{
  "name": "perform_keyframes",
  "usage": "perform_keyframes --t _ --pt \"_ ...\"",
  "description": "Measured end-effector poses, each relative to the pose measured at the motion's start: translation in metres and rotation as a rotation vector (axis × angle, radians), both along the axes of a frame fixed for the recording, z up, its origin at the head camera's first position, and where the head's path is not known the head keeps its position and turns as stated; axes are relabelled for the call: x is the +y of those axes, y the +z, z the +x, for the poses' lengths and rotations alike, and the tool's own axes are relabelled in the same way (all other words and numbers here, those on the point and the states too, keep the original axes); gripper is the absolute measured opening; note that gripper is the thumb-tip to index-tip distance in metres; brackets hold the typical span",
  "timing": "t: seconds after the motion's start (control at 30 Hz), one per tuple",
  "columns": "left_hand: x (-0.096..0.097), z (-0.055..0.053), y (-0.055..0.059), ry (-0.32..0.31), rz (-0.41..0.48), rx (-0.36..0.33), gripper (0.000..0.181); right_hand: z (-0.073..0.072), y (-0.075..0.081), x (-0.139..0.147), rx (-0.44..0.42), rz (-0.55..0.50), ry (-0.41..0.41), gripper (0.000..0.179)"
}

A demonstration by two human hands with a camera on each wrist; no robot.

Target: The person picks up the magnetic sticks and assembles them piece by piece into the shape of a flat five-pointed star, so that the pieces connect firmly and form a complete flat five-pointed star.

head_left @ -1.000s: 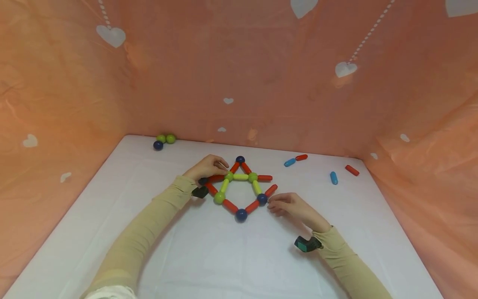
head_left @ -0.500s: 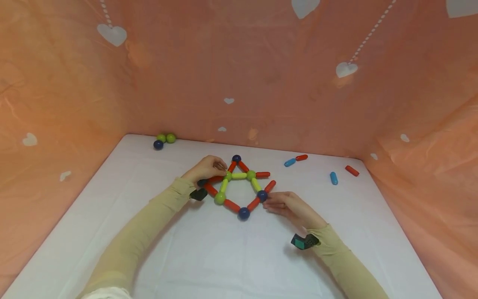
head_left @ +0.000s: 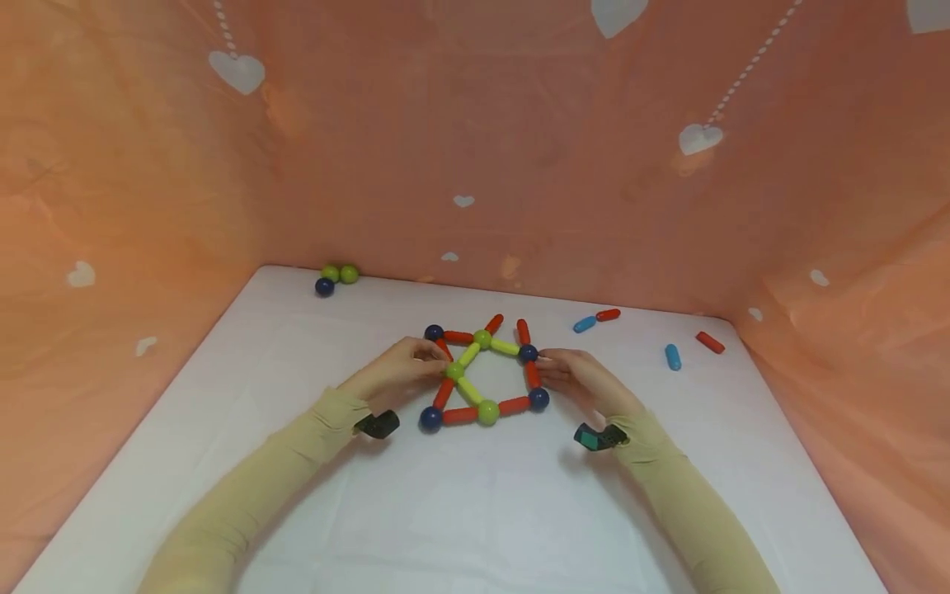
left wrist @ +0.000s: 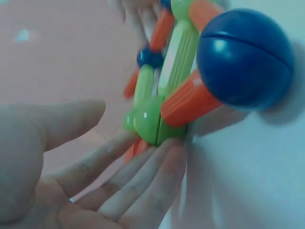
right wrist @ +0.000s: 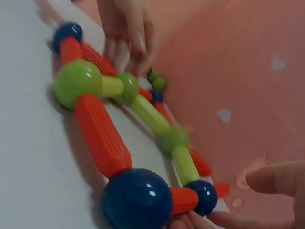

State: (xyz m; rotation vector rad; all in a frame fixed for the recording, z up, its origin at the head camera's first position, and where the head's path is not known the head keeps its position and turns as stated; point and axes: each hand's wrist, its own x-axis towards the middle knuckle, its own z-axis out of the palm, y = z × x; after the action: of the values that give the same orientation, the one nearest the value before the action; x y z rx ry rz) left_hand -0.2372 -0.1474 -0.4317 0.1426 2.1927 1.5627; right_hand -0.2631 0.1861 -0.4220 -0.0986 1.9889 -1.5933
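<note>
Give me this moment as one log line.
left hand: touching green ball | right hand: touching dark-blue ball | ball-and-rod frame: between hands

From where I stand, the left grip point(head_left: 401, 367) hides part of a red rod point(head_left: 444, 346). I can't make out all the fingertips of the right grip point(head_left: 586, 378), tucked in beside the shape. Both sleeves point(head_left: 223, 520) run off the bottom of the head view, as does the near side of the counter point(head_left: 460, 528), while the top edge slices a white heart point(head_left: 619, 15). Seen from the left wrist, the right grip is cropped and soft. From the right wrist, the nearest blue ball point(right wrist: 137, 198) loses its underside and a green ball point(right wrist: 174, 140) blurs.
</note>
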Motion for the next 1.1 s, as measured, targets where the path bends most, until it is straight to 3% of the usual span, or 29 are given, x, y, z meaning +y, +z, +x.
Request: perform_keyframes --t 0.07,0.2,0.33,0.47,0.67,0.73,0.83,1.1 --pt "0.002 0.006 0.000 -0.029 -0.039 0.040 0.027 -0.007 0.002 -0.002 -0.002 0.018 -0.008 0.052" --pt "0.004 0.017 0.001 -0.074 -0.026 0.067 0.030 -0.021 0.003 -0.008 -0.014 -0.003 -0.032 0.054" --pt "0.001 0.021 0.001 -0.083 0.032 0.019 0.034 -0.025 0.003 -0.008 -0.002 0.015 -0.033 0.054" --pt "-0.008 0.015 0.003 -0.045 0.061 0.045 0.035 -0.018 0.002 0.000 0.030 0.092 0.004 0.053" --pt "-0.025 -0.004 0.011 0.086 -0.002 0.224 0.035 -0.002 0.003 0.016 0.125 0.209 0.068 0.051" --pt "-0.028 -0.010 0.011 0.108 -0.017 0.252 0.035 0.002 0.003 0.019 0.152 0.224 0.095 0.051" --pt "-0.033 -0.018 0.009 0.091 -0.042 0.288 0.035 0.008 0.005 0.023 0.146 0.218 0.106 0.050" --pt "-0.034 -0.027 -0.003 0.038 -0.092 0.276 0.033 0.015 0.004 0.026 0.063 0.067 0.094 0.052"
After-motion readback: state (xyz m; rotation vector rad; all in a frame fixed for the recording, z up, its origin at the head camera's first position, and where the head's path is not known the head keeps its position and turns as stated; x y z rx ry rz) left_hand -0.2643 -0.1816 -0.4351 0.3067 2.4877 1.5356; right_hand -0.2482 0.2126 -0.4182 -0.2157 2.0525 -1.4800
